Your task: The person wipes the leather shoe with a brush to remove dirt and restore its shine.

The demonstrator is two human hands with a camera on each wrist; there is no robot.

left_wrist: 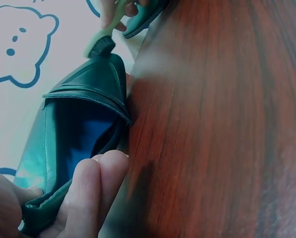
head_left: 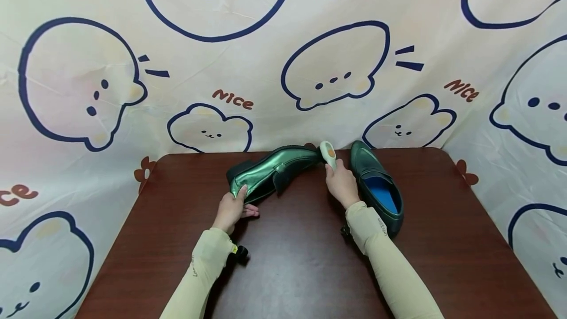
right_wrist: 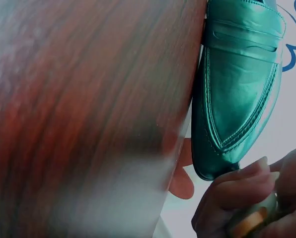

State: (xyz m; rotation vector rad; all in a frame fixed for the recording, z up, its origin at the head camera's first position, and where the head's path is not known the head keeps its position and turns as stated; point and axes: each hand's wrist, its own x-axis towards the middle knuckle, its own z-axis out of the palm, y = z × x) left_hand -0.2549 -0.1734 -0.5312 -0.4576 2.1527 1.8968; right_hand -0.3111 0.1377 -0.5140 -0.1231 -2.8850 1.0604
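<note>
My left hand [head_left: 230,209] grips a shiny green loafer [head_left: 261,175] at its heel, the thumb on the outside and fingers inside the opening. The shoe is tipped on its side with its toe pointing right, and in the left wrist view its dark blue lining [left_wrist: 81,134] shows. In my right hand [head_left: 343,184] is a small pale-handled brush [head_left: 328,153] with an orange spot. Its black bristles [left_wrist: 102,47] are right at the loafer's toe. A second green loafer [head_left: 371,164] with a blue insole stands just right of my right hand, toe toward the back.
The dark brown wooden table [head_left: 292,265] ends at a pale cloth backdrop [head_left: 266,73] printed with blue cartoon outlines. Both shoes lie near the table's back edge. A small black wrist camera [head_left: 241,254] sits at the left cuff.
</note>
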